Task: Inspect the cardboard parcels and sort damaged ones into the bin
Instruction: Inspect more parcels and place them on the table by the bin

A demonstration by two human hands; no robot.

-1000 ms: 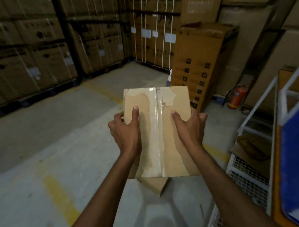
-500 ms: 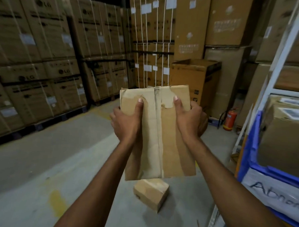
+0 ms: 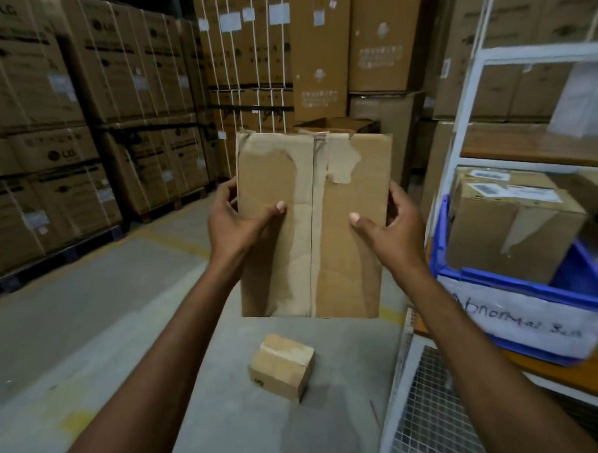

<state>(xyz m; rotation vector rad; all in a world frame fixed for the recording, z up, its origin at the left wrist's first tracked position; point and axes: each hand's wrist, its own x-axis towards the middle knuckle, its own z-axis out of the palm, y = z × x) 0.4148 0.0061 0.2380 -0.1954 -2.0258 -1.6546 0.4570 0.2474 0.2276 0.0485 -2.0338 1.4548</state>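
You hold the parcel (image 3: 311,227) upright in front of you, its taped face turned to you. Your left hand (image 3: 234,220) grips the left edge and your right hand (image 3: 393,230) grips the right edge, each with the thumb pressed on the front and the fingers curled around the side.

I think you hold it this way to see the whole face at once. The tape along the middle seam is wrinkled, and a piece of the outer paper near the top is torn off. The back of the parcel is hidden, so I cannot say its condition.

The blue bin (image 3: 534,288) stands near on your right, on a shelf of the white rack (image 3: 466,131). It has a handwritten label and one carton (image 3: 510,228) inside. On the grey concrete floor (image 3: 81,319) below the parcel lies a small box (image 3: 281,366). Tall stacks of cartons (image 3: 56,113) fill the left side and the back of the dim room.
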